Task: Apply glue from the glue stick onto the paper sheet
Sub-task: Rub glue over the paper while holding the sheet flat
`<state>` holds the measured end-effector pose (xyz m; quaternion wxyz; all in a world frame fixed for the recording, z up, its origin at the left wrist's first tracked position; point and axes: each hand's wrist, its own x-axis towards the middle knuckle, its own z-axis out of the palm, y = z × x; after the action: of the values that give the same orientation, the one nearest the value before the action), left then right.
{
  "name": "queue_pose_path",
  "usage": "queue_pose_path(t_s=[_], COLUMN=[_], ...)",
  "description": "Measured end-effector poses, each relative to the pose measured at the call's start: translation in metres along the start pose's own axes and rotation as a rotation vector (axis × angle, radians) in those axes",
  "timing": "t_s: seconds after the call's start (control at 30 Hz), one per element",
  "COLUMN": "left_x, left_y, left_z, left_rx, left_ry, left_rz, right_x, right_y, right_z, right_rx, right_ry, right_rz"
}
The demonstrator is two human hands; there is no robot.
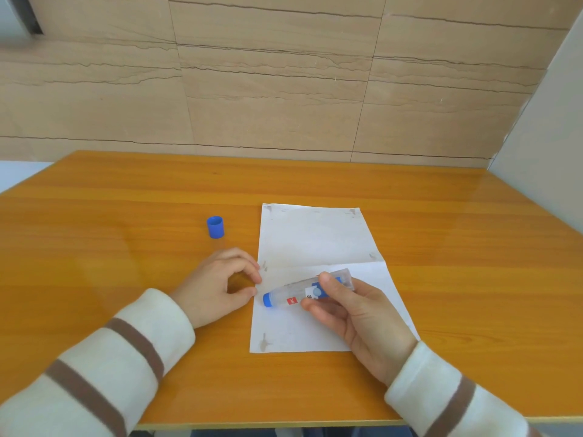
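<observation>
A white paper sheet [312, 244] lies flat on the wooden table [126, 200], creased across its middle and marked with a few grey smudges. My right hand [356, 320] grips the glue stick [293, 296] above the sheet's lower half. The stick is a clear tube with a blue base, lying nearly level with the base pointing left. Its blue cap [215, 227] stands apart on the table, left of the sheet. My left hand [217, 288] rests loosely curled on the table, fingertips touching the sheet's left edge and holding nothing.
A tiled stone wall rises behind the table's far edge. A pale panel [542, 152] stands at the right. The table's front edge [268, 424] runs just below my sleeves.
</observation>
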<state>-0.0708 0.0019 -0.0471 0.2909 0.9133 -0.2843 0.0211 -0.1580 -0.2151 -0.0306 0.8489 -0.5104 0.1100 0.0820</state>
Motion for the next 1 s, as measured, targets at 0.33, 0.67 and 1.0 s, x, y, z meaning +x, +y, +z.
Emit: queue_pose_path(t_s=[0.33,0.67,1.0], left_x=[-0.001,-0.002,-0.003], left_y=[0.001,0.002,0.004], left_z=[-0.001,-0.001,-0.002], left_rx=[-0.006,-0.022,-0.043], left_ry=[-0.001,0.0,0.017], left_rz=[-0.002,-0.007,0.004], right_x=[-0.002,-0.006,-0.011], right_y=[-0.004,-0.015,-0.023], right_z=[-0.006,-0.026,-0.045], right_rx=[-0.066,-0.086,-0.105], right_ry=[-0.004,0.061,0.105], right_rz=[-0.021,-0.039,-0.054])
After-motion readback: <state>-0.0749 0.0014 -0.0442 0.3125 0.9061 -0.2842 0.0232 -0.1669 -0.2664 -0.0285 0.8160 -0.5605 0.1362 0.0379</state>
